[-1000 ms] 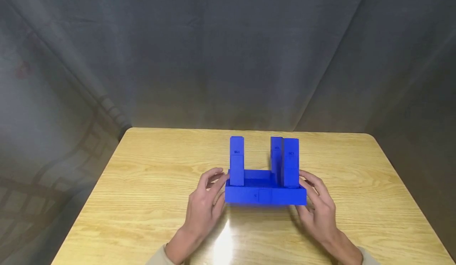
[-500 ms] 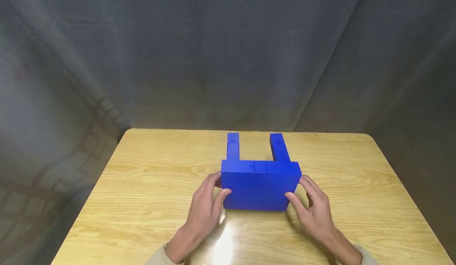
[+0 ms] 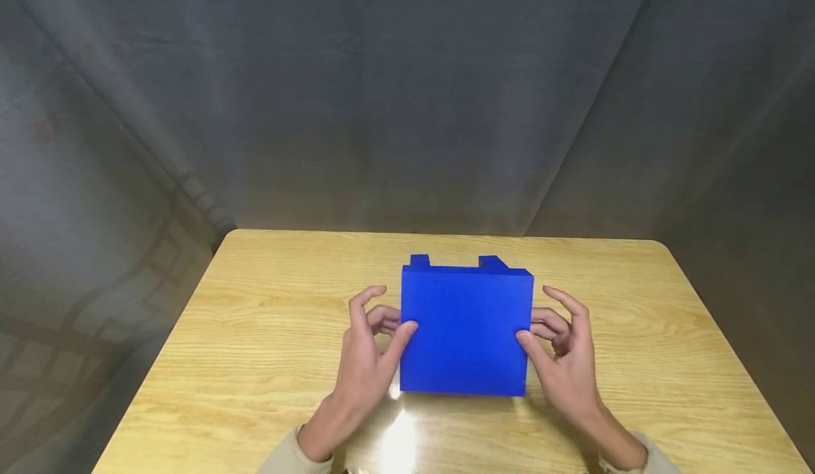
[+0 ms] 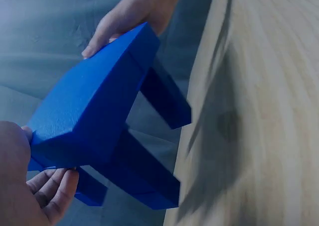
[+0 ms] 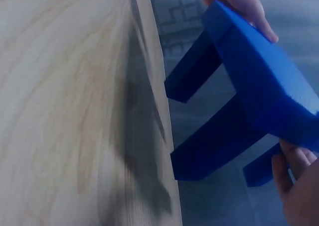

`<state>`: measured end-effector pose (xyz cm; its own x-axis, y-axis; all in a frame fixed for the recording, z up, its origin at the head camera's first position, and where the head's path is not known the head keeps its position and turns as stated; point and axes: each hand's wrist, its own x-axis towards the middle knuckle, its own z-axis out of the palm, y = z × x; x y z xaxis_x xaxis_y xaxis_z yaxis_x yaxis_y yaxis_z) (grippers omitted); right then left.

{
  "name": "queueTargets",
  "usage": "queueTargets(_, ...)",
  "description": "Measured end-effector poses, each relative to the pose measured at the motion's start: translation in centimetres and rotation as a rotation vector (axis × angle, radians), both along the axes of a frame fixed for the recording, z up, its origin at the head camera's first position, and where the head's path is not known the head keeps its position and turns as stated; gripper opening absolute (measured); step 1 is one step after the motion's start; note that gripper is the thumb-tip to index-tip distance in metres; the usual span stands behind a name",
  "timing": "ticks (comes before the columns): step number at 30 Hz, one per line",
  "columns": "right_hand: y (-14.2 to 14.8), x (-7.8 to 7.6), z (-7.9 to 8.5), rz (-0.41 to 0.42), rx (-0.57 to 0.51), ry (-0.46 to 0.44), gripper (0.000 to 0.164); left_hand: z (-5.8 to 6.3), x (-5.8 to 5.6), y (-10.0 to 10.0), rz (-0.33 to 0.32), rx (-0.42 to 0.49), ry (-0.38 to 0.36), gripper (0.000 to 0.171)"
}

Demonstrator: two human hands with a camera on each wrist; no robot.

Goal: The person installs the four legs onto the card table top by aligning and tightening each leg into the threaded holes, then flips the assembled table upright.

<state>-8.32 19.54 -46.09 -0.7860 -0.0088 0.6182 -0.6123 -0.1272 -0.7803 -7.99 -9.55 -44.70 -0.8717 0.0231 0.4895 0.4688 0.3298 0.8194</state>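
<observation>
A small blue table [image 3: 466, 329] with square block legs [image 4: 149, 178] is held between both hands, its smooth top facing the head camera. My left hand [image 3: 364, 364] grips the left edge, thumb on the top and some fingers curled behind; its index finger stands off. On the opposite edge my right hand [image 3: 569, 371] holds it likewise, index finger raised away. Several legs [image 5: 217, 141] show in the wrist views, pointing toward the wooden tabletop. In the head view only two leg ends peek past the far edge; the rest are hidden.
The wooden tabletop [image 3: 267, 332] spreads below, with a bright glare patch near the front. The blue table's shadow [image 4: 219, 136] falls on the wood. Grey curtains [image 3: 395, 106] hang behind and at both sides.
The blue table has tipped over: its open underside and upright legs showed first, then its front edge, and now its flat top. Both thumbs have come onto the top face; the index fingers have lifted off.
</observation>
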Motion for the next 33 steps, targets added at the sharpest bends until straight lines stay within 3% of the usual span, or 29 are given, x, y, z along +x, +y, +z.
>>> queueTargets(5,-0.1,-0.2,0.4,-0.01,-0.04,-0.085,0.067,0.8,-0.6,0.1,-0.004,0.071,-0.12,0.056)
queueTargets(13,-1.0,-0.9,1.1,-0.188,0.014,-0.398,0.048,0.8,-2.0,-0.3,0.031,0.154,-0.347,0.05)
queueTargets(23,-1.4,-1.7,0.3,-0.198,0.02,-0.493,0.029,-0.1,-3.1,-0.3,0.104,0.136,-0.421,0.049)
queueTargets(28,-1.5,-1.7,0.2,-0.209,0.039,-0.54,0.025,-0.4,-3.2,-0.2,0.107,0.152,-0.434,0.048)
queueTargets(33,-1.3,-1.9,0.1,-0.197,0.052,-0.524,0.022,-0.6,-3.3,-0.3,0.095,0.163,-0.428,0.046)
